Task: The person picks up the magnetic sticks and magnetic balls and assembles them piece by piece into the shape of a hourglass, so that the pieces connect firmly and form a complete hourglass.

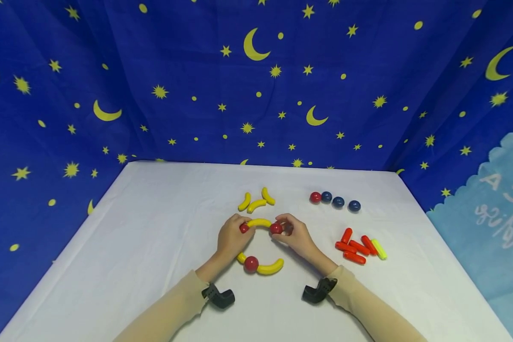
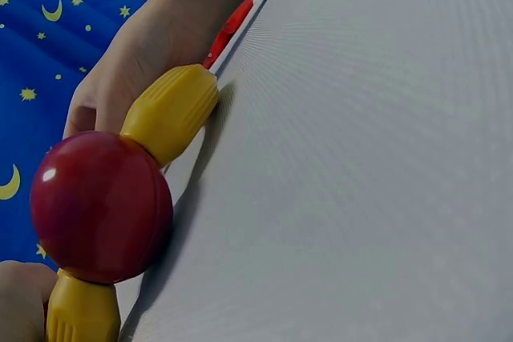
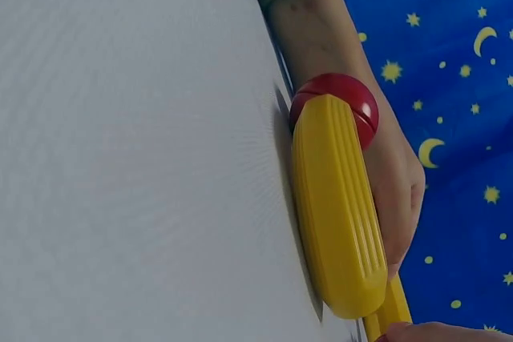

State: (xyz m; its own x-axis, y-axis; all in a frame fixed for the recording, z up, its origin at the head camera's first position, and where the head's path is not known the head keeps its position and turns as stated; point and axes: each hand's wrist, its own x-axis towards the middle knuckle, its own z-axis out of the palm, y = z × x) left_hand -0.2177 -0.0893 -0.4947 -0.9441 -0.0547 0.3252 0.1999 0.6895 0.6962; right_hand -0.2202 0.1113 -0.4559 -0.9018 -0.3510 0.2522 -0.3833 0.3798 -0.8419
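Observation:
Between my two hands a yellow curved rod point(image 1: 260, 222) lies with a red ball at each end. My left hand point(image 1: 231, 237) pinches the left red ball point(image 1: 244, 228), partly covered by its fingers. With thumb and fingers my right hand point(image 1: 298, 236) grips the right red ball point(image 1: 276, 228). Nearer to me, another red ball point(image 1: 251, 264) joins a yellow curved rod point(image 1: 270, 267) on its right and a second one point(image 1: 241, 257) on its upper left, partly hidden by my left hand. That ball point(image 2: 100, 206) looms large in the left wrist view.
Beyond my hands lie three loose yellow curved rods point(image 1: 256, 205). At the back right, a red ball point(image 1: 315, 197) sits in a row with three blue balls point(image 1: 338, 202). Several red straight rods point(image 1: 354, 258) and a yellow-green one point(image 1: 379, 249) lie to the right on the white table point(image 1: 175, 199).

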